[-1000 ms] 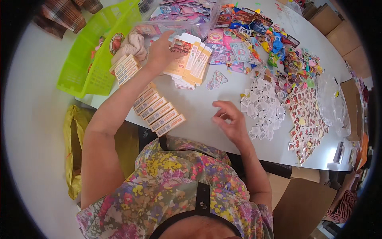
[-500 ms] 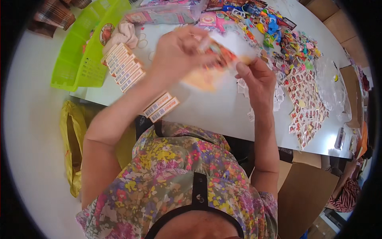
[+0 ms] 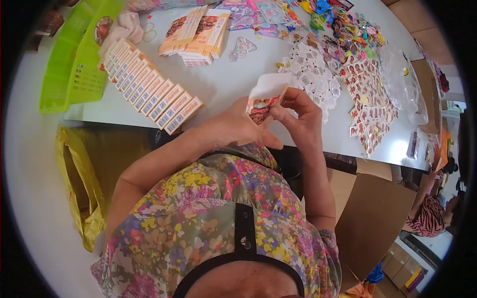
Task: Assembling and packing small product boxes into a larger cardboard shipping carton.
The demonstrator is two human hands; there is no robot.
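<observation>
Left hand [image 3: 245, 126] and right hand [image 3: 303, 120] grip a printed carton [image 3: 262, 110], now drawn closer to the body, near the table [image 3: 218, 82] edge; its raised white flap suggests it remains unclosed, apart from the row of boxes [image 3: 166, 102].

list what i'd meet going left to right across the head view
green basket → row of small boxes → held carton → white tags → small picture cards → clear plastic bag

Green basket [image 3: 89, 67], upper left: one. Yellow bag [image 3: 74, 174], left: one. Hands [image 3: 301, 123], centre: two. Carton [image 3: 261, 110], centre: one. Box row [image 3: 150, 89], upper left: one.
</observation>
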